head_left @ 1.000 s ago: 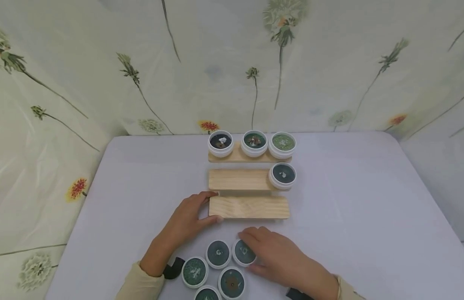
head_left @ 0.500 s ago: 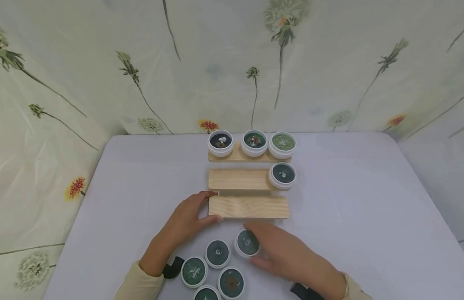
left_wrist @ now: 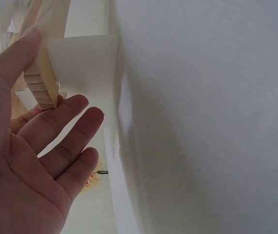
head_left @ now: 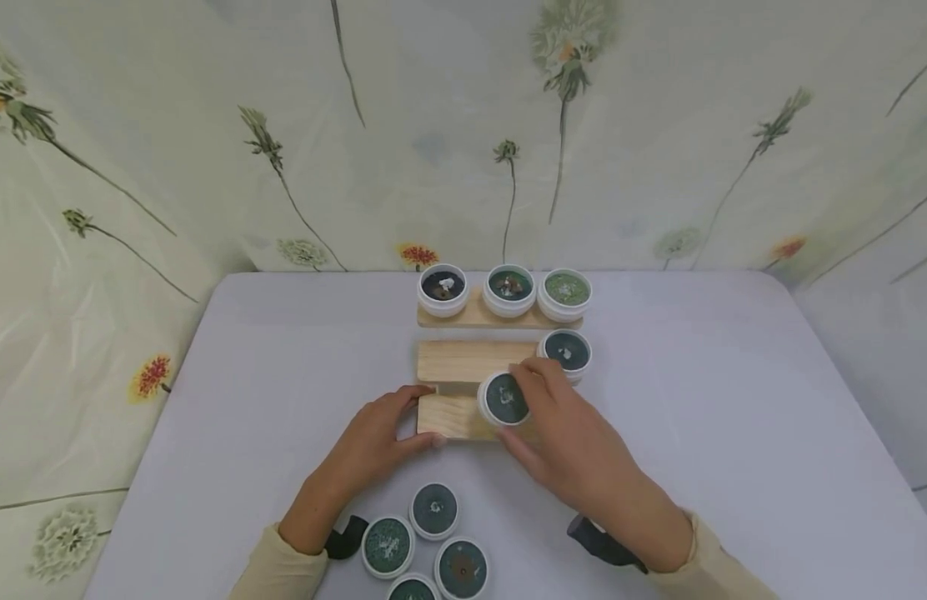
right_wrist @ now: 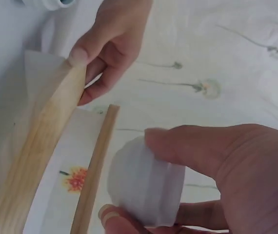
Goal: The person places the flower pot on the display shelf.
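Observation:
A three-tier wooden stand with pale boards and white supports stands mid-table. My left hand (head_left: 369,437) pinches the left end of its front board (head_left: 450,417) between thumb and fingers; in the left wrist view the other fingers hang free below the board (left_wrist: 44,78). Above that front board, my right hand (head_left: 576,437) holds a small white round jar (head_left: 503,398) with a dark green top. The right wrist view shows this jar's white side (right_wrist: 146,183) between thumb and fingers. The middle board (head_left: 471,361) carries a similar jar (head_left: 567,350) at its right end.
Along the back board (head_left: 478,315) sit three jars, among them a light green one (head_left: 564,289). Several more jars, including a brown-marked one (head_left: 462,568), stand near the front edge between my forearms. A flowered sheet (head_left: 433,183) hangs behind the white table (head_left: 696,375).
My right hand has lifted a dark green jar from the front group and carried it forward over the front board. The left hand keeps its hold on the board.

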Motion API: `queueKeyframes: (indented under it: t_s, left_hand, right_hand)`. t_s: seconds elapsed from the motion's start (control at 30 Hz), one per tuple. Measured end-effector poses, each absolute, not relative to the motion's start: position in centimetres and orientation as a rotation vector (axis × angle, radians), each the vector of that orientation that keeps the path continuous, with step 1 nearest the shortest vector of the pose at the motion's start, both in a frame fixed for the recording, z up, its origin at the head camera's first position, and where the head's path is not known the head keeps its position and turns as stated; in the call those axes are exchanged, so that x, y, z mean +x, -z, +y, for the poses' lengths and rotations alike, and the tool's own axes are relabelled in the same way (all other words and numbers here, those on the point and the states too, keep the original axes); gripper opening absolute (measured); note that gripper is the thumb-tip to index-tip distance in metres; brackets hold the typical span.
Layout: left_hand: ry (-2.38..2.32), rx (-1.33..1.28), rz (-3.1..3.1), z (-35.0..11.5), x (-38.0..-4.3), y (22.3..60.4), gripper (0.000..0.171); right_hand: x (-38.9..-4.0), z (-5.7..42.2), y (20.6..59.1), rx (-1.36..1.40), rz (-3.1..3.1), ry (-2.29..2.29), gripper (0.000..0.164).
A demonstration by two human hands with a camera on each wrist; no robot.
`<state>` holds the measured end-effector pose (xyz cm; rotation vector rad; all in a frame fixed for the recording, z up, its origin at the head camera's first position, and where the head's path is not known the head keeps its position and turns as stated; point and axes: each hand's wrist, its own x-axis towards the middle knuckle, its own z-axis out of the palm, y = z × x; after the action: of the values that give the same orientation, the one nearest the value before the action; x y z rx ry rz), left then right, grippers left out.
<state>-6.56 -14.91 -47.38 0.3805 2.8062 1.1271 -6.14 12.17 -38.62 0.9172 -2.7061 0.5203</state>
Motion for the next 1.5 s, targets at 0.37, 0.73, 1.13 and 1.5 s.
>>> queueKeyframes:
  t_s: [0.37,0.73,1.13,1.5]
  left_hand:
    - [-1.139,0.373,2.786,-14.9,-6.6,47.1,0.065]
    - [-1.140,0.380,2.798,-14.9,-6.6,47.2,0.064]
    - [-1.128,0.360,2.786,-14.9,-6.6,47.2,0.064]
    - [-1.126,0.365,2.791,-14.9,-6.6,47.1,0.064]
  right_hand:
    - [-7.8,10.2,38.5,0.803,-2.714,-0.476,0.068]
    - [-8.3,9.6,38.4,0.676,-2.768,-0.512,0.069]
    - [-8.3,9.3,38.3,0.607,-2.766,-0.558,0.072]
    - [-8.3,9.4,38.3,0.602,-2.759,-0.579,0.074]
